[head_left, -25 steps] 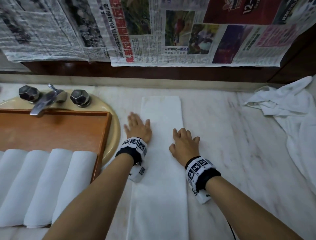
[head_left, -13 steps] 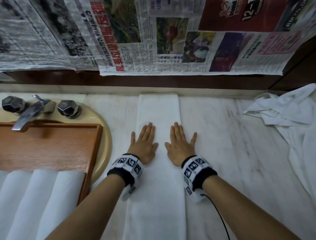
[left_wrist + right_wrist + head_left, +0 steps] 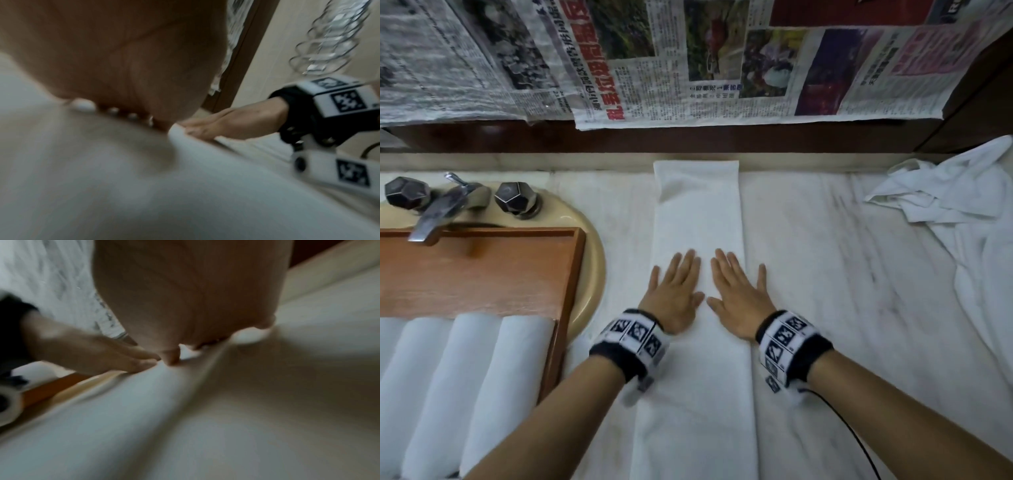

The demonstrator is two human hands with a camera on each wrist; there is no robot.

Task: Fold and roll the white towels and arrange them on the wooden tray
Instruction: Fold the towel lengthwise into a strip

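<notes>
A white towel (image 3: pixel 698 212), folded into a long narrow strip, lies lengthwise on the marble counter (image 3: pixel 825 291). My left hand (image 3: pixel 675 291) and right hand (image 3: pixel 736 291) press flat on its middle, side by side, fingers straight and pointing away from me. In the left wrist view my right hand (image 3: pixel 230 125) lies flat on the towel (image 3: pixel 185 194); in the right wrist view my left hand (image 3: pixel 92 352) does the same on the towel (image 3: pixel 144 426). The wooden tray (image 3: pixel 482 274) sits at the left over the sink and holds several rolled white towels (image 3: pixel 476 394).
A crumpled heap of white towels (image 3: pixel 962 212) lies at the right of the counter. A metal faucet (image 3: pixel 438 212) with two dark knobs stands behind the tray on the beige sink (image 3: pixel 595 274). Newspaper (image 3: pixel 688 61) hangs on the wall above.
Both hands went from the towel's edges to flat and side by side on its middle, then slid a little further along it, away from me. The towel stays flat.
</notes>
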